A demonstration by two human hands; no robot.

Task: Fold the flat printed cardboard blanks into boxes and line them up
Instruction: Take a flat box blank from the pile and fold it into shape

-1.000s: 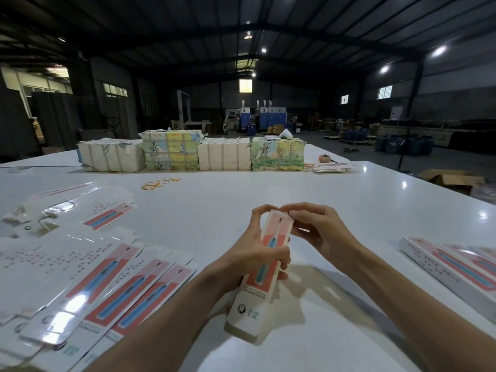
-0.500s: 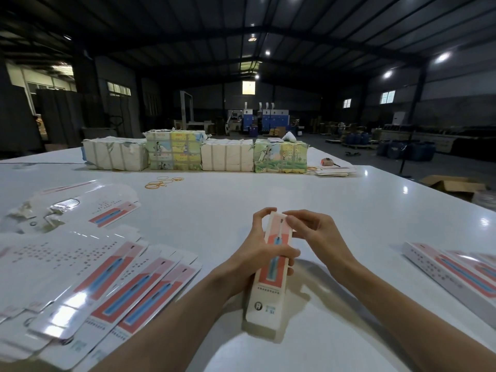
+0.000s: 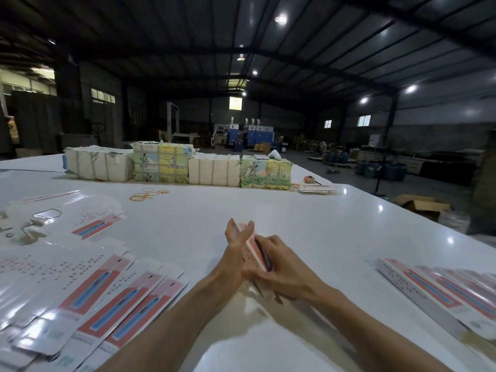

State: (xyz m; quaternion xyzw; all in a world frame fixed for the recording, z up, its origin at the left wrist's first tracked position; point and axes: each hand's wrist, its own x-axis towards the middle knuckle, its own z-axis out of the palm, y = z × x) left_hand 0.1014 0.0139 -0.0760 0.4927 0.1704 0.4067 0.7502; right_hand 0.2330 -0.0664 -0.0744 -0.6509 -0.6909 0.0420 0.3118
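Counter (image 3: 281,210), white and glossy, spreads under everything. Far ahead of my grip stands a row of strapped bundles (image 3: 214,173), plain white and printed ones side by side. Left of my grip lie flat blanks (image 3: 107,291), fanned and overlapping, red-and-blue print up. To the right, well apart, folded boxes (image 3: 442,288) lie side by side in a line. Between both grips sits one box (image 3: 251,244), its long axis pointing away from me. My left grip (image 3: 236,253) is apart, fingers straight and flat against the box's left face. My right grip (image 3: 280,267) is clamped on the box, fingers curled over its right edge. Ahead and left lie loose rubber bands (image 3: 147,195).
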